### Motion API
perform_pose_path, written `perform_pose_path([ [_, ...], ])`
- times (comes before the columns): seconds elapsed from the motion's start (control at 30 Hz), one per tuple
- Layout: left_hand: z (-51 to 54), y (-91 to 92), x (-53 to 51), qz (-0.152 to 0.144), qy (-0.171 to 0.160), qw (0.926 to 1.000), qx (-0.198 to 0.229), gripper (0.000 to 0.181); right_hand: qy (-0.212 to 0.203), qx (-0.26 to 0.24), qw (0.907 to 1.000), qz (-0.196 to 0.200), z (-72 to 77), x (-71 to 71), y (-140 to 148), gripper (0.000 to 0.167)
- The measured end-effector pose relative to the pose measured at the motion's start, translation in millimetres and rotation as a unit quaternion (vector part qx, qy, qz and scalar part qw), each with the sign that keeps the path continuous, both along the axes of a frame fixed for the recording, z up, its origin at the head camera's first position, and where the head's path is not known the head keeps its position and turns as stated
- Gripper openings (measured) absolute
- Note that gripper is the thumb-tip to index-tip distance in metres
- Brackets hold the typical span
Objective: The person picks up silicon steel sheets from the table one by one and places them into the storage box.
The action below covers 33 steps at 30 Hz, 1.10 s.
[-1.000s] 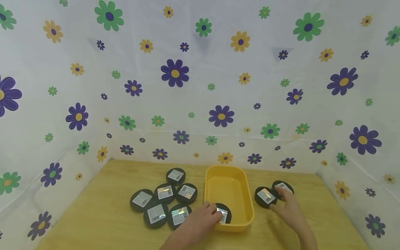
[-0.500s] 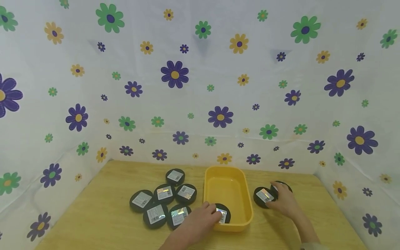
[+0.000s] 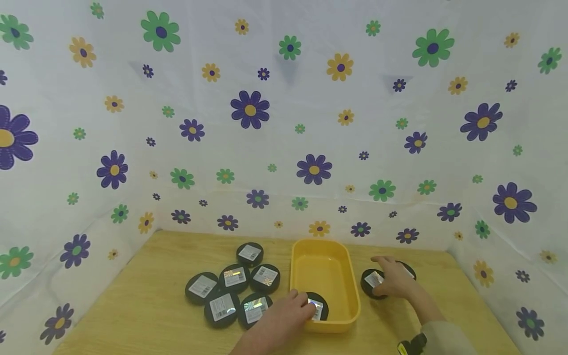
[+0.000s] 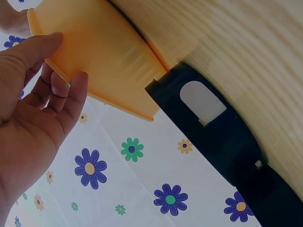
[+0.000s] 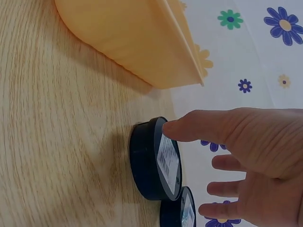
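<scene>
In the head view my left hand (image 3: 290, 310) grips the near-left rim of a yellow tray (image 3: 325, 241), its fingertips beside a black round container (image 3: 321, 308) inside the tray. The left wrist view shows the thumb (image 4: 49, 45) against the tray's outer wall, other fingers curled at the rim. My right hand (image 3: 395, 278) spreads over another black round container (image 3: 372, 278) right of the tray. In the right wrist view its thumb (image 5: 194, 126) touches that container's top edge, while its other fingers extend loosely. A third container (image 3: 409, 270) is partly hidden behind the right hand.
Several more black round containers (image 3: 232, 277) with white labels lie grouped left of the tray. They all sit on a light wooden table (image 3: 146, 296). A white flower-print sheet (image 3: 284, 148) rises around the table's back and sides.
My right hand has shifted left from the far-right container to the one nearer the tray. The left hand stays at the tray's rim. The head view has tilted slightly.
</scene>
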State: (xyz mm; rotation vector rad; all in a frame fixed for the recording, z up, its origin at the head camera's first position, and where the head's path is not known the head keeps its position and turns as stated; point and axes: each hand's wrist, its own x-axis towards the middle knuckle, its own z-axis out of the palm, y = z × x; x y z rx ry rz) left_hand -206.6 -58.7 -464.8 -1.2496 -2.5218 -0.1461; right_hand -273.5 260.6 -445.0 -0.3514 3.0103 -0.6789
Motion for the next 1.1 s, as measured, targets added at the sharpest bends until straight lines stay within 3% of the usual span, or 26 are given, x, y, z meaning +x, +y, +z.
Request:
perform_pose_path([
  [0.23, -2.4, -1.0, -0.3, -0.005, 0.016, 0.9998, 0.007, 0.022, -0.019, 0.03, 0.9993, 0.01, 0.4, -2.9, -9.3, 0.08],
  [0.5, -3.3, -0.4, 1.3, -0.004, 0.023, 0.9994, 0.025, 0.021, -0.044, 0.073, 0.9963, -0.014, -10.1, -8.7, -10.4, 0.083],
  [1.1, -6.9, -0.8, 0.0, -0.006, 0.048, 0.9983, 0.033, 0.018, -0.015, 0.129, 0.9916, -0.008, -23.0, -13.3, -2.0, 0.09],
])
